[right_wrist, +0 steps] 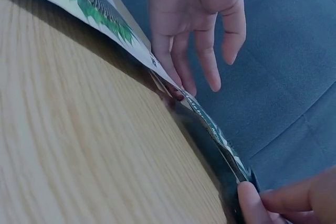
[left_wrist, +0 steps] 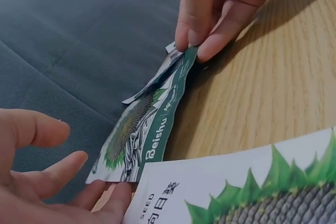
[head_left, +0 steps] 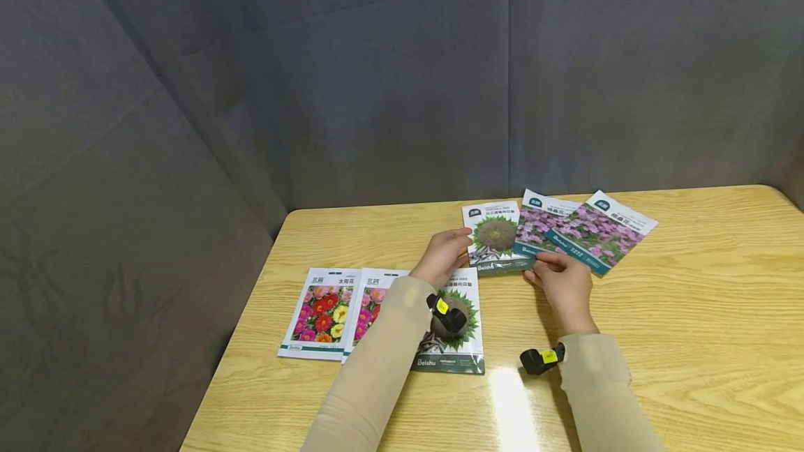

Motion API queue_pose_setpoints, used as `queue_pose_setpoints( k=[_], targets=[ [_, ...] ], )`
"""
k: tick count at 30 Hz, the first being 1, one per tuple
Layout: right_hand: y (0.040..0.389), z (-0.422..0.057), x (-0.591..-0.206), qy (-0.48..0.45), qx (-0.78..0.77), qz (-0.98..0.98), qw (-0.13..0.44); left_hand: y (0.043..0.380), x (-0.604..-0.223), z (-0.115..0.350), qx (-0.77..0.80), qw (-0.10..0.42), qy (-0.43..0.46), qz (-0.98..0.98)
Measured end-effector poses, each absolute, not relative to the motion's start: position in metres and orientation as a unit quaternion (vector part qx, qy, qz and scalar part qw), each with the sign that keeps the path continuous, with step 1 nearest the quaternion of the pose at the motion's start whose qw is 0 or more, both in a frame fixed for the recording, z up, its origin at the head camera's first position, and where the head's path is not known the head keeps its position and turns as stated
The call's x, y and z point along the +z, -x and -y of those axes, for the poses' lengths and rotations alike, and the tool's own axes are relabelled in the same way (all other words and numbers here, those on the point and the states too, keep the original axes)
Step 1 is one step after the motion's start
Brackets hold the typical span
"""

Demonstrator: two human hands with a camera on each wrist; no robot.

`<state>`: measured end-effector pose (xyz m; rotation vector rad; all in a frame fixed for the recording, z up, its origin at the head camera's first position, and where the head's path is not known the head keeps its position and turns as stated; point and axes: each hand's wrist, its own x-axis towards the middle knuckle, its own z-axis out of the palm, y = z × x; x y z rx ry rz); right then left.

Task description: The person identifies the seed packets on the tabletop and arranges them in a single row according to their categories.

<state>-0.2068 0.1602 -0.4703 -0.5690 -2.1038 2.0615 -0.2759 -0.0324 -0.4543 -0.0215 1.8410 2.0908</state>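
A sunflower seed packet (head_left: 496, 234) lies near the table's far edge, its right side beneath a purple-flower seed packet (head_left: 534, 223). My right hand (head_left: 565, 288) pinches its lower right corner between thumb and fingers; the left wrist view also shows this sunflower packet (left_wrist: 142, 129) with that corner held. At its left side is my left hand (head_left: 442, 257), thumb and forefinger spread apart, while the lower fingers (left_wrist: 113, 195) touch the packet's near corner. A second purple-flower packet (head_left: 606, 229) overlaps the first, fanned out to the right.
Closer to me, another sunflower packet (head_left: 466, 344) lies partly under my left forearm. To its left are two packets with red, pink and yellow flowers, one fully visible (head_left: 323, 312) and one partly covered (head_left: 370, 302). A grey curtain (head_left: 402, 89) hangs behind the wooden table (head_left: 710, 312).
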Motion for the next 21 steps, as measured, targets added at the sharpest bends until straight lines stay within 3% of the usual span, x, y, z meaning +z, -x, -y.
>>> queue_pose_setpoints(
  k=[10, 21],
  targets=[
    [0.210, -0.156, -0.470, 0.219, 0.726, 0.647, 0.083, 0.281, -0.457, 0.031, 0.764, 0.164, 0.005, -0.625],
    [0.210, -0.146, -0.467, 0.258, 0.799, 0.539, 0.062, 0.282, -0.462, 0.026, 0.819, 0.103, 0.072, -0.559]
  ],
)
